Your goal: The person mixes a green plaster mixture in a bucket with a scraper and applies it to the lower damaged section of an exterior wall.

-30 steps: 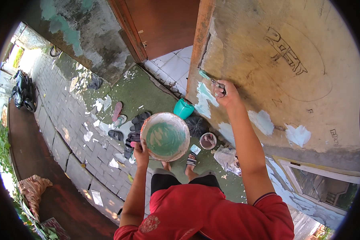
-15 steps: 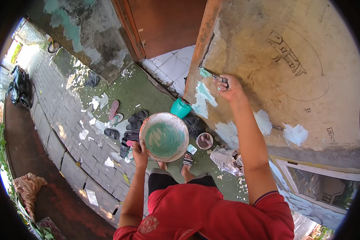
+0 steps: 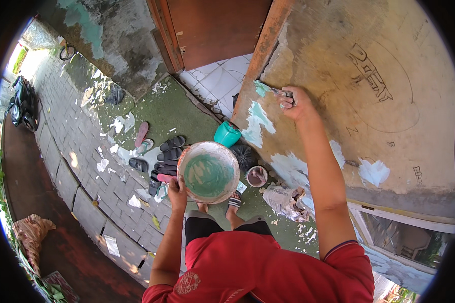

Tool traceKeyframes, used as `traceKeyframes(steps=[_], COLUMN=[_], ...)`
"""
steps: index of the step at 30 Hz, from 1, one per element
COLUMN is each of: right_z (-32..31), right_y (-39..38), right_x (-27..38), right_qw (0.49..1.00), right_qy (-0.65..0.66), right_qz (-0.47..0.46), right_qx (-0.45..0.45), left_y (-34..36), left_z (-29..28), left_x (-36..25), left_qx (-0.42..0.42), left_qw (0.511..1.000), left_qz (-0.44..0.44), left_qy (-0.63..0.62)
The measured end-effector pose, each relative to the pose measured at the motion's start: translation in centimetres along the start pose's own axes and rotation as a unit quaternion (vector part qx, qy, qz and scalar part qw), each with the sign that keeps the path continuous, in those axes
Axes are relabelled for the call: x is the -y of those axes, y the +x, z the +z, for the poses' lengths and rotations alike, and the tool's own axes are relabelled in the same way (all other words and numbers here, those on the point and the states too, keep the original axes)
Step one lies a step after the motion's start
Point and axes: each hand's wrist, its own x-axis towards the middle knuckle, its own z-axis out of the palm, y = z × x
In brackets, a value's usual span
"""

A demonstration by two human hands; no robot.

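My left hand (image 3: pixel 177 196) grips the near left rim of a round, stained basin (image 3: pixel 210 146), held level at waist height. Pale green putty (image 3: pixel 206 178) coats its inside. Out to the right, my right hand (image 3: pixel 296 104) is closed around a putty knife (image 3: pixel 276 91). Its blade is against the brown plastered wall (image 3: pixel 318 60), close to the wooden door frame. Green putty (image 3: pixel 262 89) shows at the blade; I cannot tell how much is on the wall. A lighter green patch (image 3: pixel 257 123) lies on the wall just below.
Sandals (image 3: pixel 172 148) and paint flakes litter the ground left of the basin. By the wall's foot stand a teal container (image 3: pixel 227 134), a black plastic bag (image 3: pixel 244 157), a small bucket (image 3: pixel 257 176) and a crumpled sack (image 3: pixel 287 202). A doorway (image 3: pixel 217 83) opens ahead.
My right hand and the putty knife have moved slightly to the right along the wall. The basin stays in my left hand, almost unmoved. The view has shifted a little.
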Motion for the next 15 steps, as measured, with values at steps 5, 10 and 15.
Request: traceKeyframes(steps=[5, 10, 15], right_z=[0.4, 0.6, -1.1], right_y=[-0.2, -0.4, 0.1], right_x=[0.2, 0.6, 0.1], right_qw=[0.999, 0.999, 0.999], right_qy=[0.002, -0.024, 0.042], right_qz=[0.035, 0.023, 0.010], right_qx=[0.006, 0.011, 0.002], left_y=[0.3, 0.1, 0.3], left_z=[-0.2, 0.1, 0.0], left_x=[1.3, 0.5, 1.1], left_qx=[0.002, 0.000, 0.001], left_qw=[0.999, 1.000, 0.999], left_qz=[0.024, 0.024, 0.022], left_qy=[0.044, 0.016, 0.035])
